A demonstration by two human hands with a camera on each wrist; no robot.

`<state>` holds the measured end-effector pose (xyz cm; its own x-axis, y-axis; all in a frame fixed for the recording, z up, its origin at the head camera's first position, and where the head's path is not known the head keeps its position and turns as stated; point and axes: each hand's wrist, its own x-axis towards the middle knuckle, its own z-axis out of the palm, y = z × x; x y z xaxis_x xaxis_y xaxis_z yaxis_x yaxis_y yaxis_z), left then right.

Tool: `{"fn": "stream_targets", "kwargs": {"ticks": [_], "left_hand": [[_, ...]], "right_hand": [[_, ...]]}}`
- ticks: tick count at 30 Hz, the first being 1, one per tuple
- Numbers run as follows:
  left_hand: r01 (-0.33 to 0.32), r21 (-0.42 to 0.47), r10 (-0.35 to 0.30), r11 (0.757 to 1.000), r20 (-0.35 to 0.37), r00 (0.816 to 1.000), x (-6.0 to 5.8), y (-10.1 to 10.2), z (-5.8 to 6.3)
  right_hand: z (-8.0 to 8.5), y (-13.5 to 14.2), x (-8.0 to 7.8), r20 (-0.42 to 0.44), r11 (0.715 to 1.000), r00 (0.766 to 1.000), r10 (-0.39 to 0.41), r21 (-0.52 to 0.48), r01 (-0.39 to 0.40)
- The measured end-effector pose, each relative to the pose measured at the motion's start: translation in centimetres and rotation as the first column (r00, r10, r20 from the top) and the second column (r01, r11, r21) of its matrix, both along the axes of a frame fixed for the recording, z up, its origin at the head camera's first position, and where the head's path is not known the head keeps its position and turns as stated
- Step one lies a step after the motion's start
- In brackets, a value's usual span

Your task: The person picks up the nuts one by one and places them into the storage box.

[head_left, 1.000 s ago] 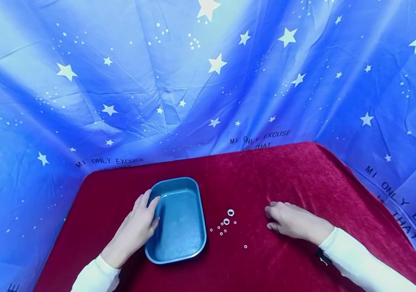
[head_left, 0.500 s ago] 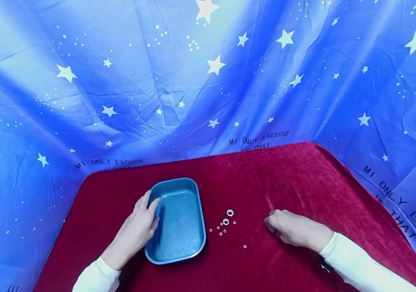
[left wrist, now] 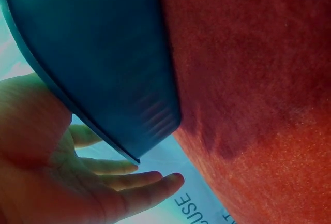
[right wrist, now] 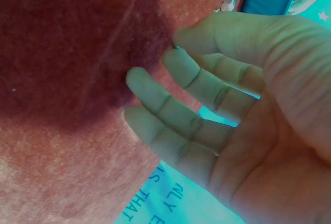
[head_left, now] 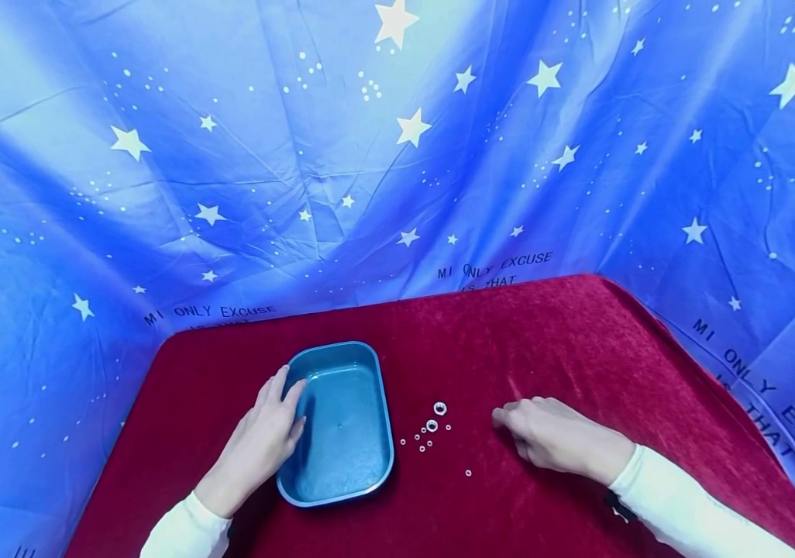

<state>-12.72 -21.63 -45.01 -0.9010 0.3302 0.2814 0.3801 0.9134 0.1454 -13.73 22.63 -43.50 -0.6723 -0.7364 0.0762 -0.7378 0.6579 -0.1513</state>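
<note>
A blue rectangular plastic tray (head_left: pixel 338 449) sits on the left half of the table. Over its left rim rests my left hand (head_left: pixel 265 426), fingers nearly straight and spread, some outside the wall in the left wrist view. To the tray's right lie two larger metal nuts, the farther one (head_left: pixel 435 408) and the nearer one (head_left: pixel 427 426), among several tiny nuts (head_left: pixel 469 473). Right of these, my right hand (head_left: pixel 554 434) hovers low over the cloth. In the right wrist view its thumb and a fingertip (right wrist: pixel 178 61) pinch a tiny dark-edged piece, apparently a small nut, mostly hidden.
Dark red velvet cloth (head_left: pixel 565 333) covers the table. Behind and at both sides hangs a blue curtain (head_left: pixel 342 155) with white stars and lettering. The tray's raised rim (head_left: pixel 392 434) stands between the loose nuts and my left hand.
My right hand has closed its thumb and fingers together and shifted slightly left toward the nuts. My left hand, the tray and the loose nuts stay in place.
</note>
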Motion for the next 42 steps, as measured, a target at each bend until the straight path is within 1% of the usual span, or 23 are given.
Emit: {"fn": "stream_targets", "kwargs": {"ticks": [3, 6, 9, 13, 16, 21, 29, 35, 39, 42], "left_hand": [[-0.002, 0.000, 0.002, 1.000, 0.000, 1.000, 0.0, 0.0, 0.0], [-0.004, -0.001, 0.004, 1.000, -0.002, 1.000, 0.0, 0.0, 0.0], [-0.008, 0.000, 0.008, 1.000, 0.001, 1.000, 0.0, 0.0, 0.0], [-0.010, 0.000, 0.010, 1.000, 0.001, 1.000, -0.1, 0.0, 0.0], [-0.009, -0.001, 0.009, 1.000, -0.006, 1.000, -0.1, -0.1, 0.1], [-0.009, 0.006, 0.009, 1.000, -0.007, 1.000, -0.1, -0.2, 0.1], [-0.002, 0.006, 0.002, 1.000, -0.037, 0.999, 0.0, -0.2, -0.2], [-0.013, 0.012, 0.013, 1.000, -0.017, 1.000, -0.1, -0.1, -0.2], [-0.026, 0.021, 0.026, 0.999, 0.001, 1.000, -0.1, -0.1, -0.2], [-0.028, 0.022, 0.028, 0.999, 0.006, 1.000, -0.1, -0.1, -0.3]], "right_hand": [[0.2, -0.3, -0.1, 0.015, 1.000, 1.000, -0.002, -0.007, 0.002], [0.4, -0.8, -0.2, -0.002, 1.000, 1.000, 0.006, -0.012, -0.006], [0.7, -1.4, -0.3, -0.063, 1.000, 0.998, 0.019, -0.017, -0.020], [1.4, -2.6, -0.7, -0.146, 0.999, 0.989, 0.035, -0.021, -0.039], [2.1, -3.9, -1.2, -0.179, 0.997, 0.982, 0.057, -0.040, -0.065], [3.1, -6.3, -1.7, -0.221, 0.988, 0.968, 0.117, -0.070, -0.135], [3.6, -9.6, -1.9, -0.253, 0.977, 0.948, 0.193, -0.039, -0.209], [3.7, -11.1, -2.2, -0.278, 0.974, 0.937, 0.212, -0.021, -0.227], [4.2, -12.1, -2.3, -0.295, 0.971, 0.930, 0.220, -0.021, -0.237], [4.4, -12.8, -2.4, -0.293, 0.970, 0.929, 0.226, -0.022, -0.243]]}}
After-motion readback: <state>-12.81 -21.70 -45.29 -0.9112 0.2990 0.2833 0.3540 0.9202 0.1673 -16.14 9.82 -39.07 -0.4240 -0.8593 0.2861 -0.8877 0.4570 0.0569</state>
